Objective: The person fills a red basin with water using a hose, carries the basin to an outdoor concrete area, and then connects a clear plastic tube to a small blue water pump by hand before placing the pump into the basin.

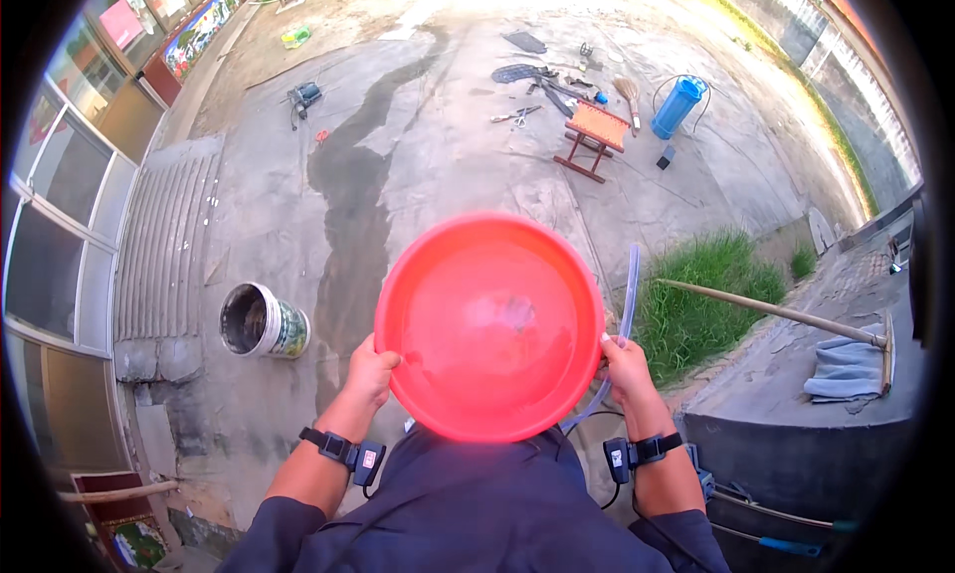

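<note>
A round red basin is held up in front of my body between both hands. My left hand grips its left rim, thumb over the edge. On the opposite side, my right hand clasps the right rim. The basin's inside shows a whitish, shiny patch; whether water is in it I cannot tell. Next to my right hand a clear hose stands up past the rim, its lower part running down behind that hand. I cannot tell whether the hand touches the hose.
A stained bucket stands on the left. Farther off are a folding stool, a blue cylinder, a broom and scattered tools. Grass, a long wooden handle and a grey cloth lie rightward. A wet streak crosses the concrete.
</note>
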Available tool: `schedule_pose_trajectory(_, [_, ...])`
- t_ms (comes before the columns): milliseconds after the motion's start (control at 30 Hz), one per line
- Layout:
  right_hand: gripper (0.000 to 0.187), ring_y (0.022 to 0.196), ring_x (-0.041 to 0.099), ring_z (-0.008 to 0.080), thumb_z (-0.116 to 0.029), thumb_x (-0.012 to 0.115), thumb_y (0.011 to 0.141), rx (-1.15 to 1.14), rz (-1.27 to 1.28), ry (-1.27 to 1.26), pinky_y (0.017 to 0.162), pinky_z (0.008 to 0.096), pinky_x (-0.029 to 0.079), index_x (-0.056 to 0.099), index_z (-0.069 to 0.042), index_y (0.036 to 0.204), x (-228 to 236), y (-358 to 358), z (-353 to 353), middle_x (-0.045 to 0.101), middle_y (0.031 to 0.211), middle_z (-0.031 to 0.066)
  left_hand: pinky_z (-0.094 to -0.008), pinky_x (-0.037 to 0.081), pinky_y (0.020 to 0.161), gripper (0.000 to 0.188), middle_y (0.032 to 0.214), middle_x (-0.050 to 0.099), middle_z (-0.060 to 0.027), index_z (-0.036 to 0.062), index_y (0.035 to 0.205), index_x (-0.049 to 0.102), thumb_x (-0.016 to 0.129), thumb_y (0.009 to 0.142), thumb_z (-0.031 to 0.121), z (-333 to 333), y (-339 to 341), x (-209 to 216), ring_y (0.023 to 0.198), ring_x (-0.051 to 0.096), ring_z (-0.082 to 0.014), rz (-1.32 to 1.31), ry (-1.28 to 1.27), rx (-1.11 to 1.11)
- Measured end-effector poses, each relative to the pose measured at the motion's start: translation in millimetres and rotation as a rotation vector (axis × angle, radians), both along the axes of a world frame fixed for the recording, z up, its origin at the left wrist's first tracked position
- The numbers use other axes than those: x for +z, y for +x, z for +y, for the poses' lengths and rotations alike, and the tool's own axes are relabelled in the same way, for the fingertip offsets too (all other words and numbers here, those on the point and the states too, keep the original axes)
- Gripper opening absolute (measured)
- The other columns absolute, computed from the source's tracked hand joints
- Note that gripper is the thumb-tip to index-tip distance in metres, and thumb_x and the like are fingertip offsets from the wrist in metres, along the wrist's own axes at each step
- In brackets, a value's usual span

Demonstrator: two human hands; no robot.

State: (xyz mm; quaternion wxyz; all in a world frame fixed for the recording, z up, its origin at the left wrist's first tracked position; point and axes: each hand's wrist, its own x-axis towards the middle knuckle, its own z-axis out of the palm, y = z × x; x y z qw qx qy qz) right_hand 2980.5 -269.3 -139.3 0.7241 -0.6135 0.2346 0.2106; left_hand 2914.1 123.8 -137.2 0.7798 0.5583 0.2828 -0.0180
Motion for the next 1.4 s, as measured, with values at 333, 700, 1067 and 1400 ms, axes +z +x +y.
schedule_pose_trajectory(333, [0.028,0.075,0.067,0.0200,-0.023,0.050,0.101,0.032,0.067,0.003,0.068,0.0371,0.057,0.060,0.003,0.107,-32,239,40,0.068,0.090,0.0115,-0.0333,0.054,0.085,0.048,0.109,0.066,-0.0123,-0.0028,0.121,0.056,0.048,0.076,-0.016,35,213,-13,0.095,0.066,-0.0219,0.067,0.045,0.052])
schedule_pose_trajectory(700, [0.030,0.077,0.068,0.0206,-0.023,0.051,0.101,0.092,0.064,-0.020,0.069,0.0368,0.057,0.059,0.005,0.109,-27,476,79,0.068,0.092,0.0131,-0.0339,0.054,0.088,0.053,0.112,0.066,-0.0116,-0.0013,0.123,0.056,0.046,0.073,-0.017,66,439,-11,0.099,0.066,-0.0226,0.090,0.068,0.105])
schedule_pose_trajectory(1067, [0.028,0.074,0.066,0.0192,-0.020,0.050,0.100,0.118,0.125,-0.069,0.069,0.0365,0.057,0.059,0.004,0.110,-32,679,122,0.067,0.088,0.0106,-0.0334,0.053,0.090,0.054,0.113,0.066,-0.0111,-0.0005,0.124,0.055,0.047,0.074,-0.017,102,631,-26,0.101,0.066,-0.0212,0.099,-0.010,0.144])
schedule_pose_trajectory(1400, [0.028,0.074,0.065,0.0181,-0.021,0.050,0.100,0.313,0.158,-0.086,0.070,0.0361,0.058,0.061,0.004,0.109,-59,870,172,0.065,0.085,0.0093,-0.0340,0.053,0.088,0.050,0.110,0.067,-0.0109,-0.0013,0.123,0.056,0.048,0.076,-0.017,131,762,-48,0.098,0.066,-0.0205,0.115,0.015,0.323])
